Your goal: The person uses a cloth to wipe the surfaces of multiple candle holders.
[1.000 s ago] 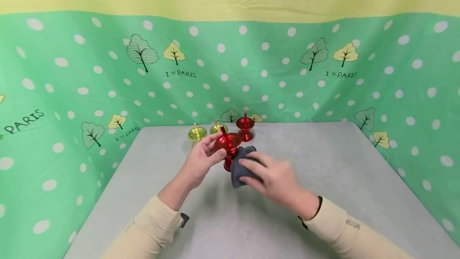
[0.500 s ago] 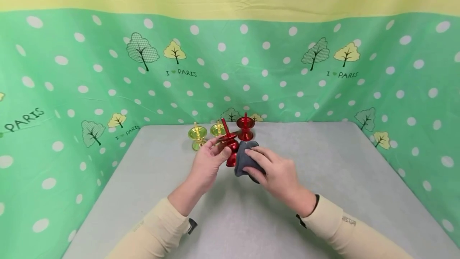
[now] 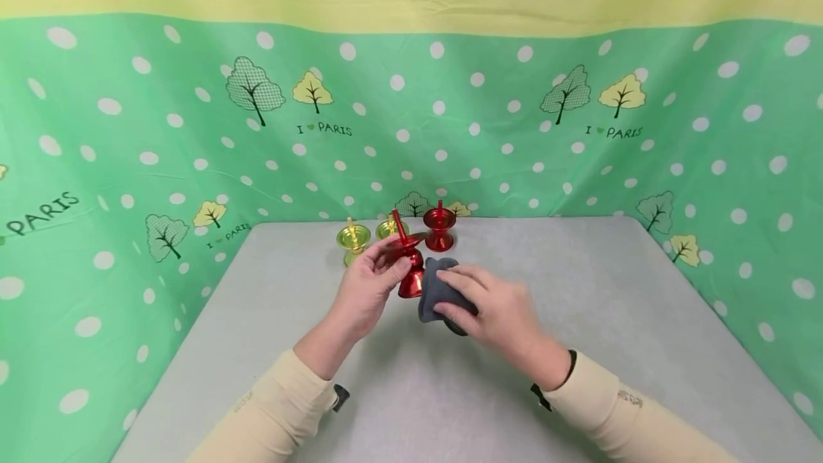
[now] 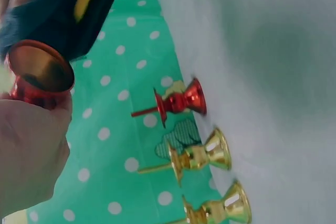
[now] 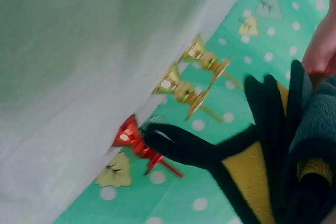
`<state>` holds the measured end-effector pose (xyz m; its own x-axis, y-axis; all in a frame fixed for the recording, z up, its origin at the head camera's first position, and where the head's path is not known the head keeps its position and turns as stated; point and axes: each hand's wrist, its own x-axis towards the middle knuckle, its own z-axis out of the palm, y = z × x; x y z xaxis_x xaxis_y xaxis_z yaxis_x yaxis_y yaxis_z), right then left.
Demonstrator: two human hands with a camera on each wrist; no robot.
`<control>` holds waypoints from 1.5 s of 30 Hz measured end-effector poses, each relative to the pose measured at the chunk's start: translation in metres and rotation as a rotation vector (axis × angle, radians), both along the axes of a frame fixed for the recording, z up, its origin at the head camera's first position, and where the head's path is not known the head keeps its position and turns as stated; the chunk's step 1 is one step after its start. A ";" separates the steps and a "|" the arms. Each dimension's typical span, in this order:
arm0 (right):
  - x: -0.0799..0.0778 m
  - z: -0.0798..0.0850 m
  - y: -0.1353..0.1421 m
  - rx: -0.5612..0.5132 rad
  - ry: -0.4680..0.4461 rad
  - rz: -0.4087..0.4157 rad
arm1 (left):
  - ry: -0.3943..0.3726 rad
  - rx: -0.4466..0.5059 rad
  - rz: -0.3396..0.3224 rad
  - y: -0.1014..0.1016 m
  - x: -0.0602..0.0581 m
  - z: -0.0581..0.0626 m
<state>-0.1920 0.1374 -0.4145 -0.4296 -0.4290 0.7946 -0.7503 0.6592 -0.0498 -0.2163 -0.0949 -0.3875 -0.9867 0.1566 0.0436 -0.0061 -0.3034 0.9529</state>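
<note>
My left hand (image 3: 365,290) grips a shiny red candle holder (image 3: 411,284) around its middle, fingers under its dish. It tilts slightly, spike up, above the table. The left wrist view shows the hollow underside of its base (image 4: 42,66). My right hand (image 3: 508,309) pinches a bunched dark grey cloth (image 3: 444,299) between thumb and fingers, right beside the holder's base. Yellow patches on the cloth (image 5: 249,179) and loose folds show in the right wrist view. Behind the hands stand another red candle holder (image 3: 440,236) and two gold candle holders, one left (image 3: 353,240) and one partly hidden (image 3: 389,230).
A grey cloth-covered table (image 3: 579,320) lies under both arms. Green and yellow printed fabric (image 3: 489,127) hangs behind it and along both sides. The standing candle holders are grouped near the table's back edge.
The held candle holder has tipped from its dish facing me to nearly upright. The cloth has moved slightly right and off the holder's stem, with small back-and-forth shifts of the right hand.
</note>
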 end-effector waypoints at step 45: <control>0.000 0.012 0.001 0.058 0.022 -0.006 | 0.046 -0.085 -0.040 -0.005 -0.001 -0.003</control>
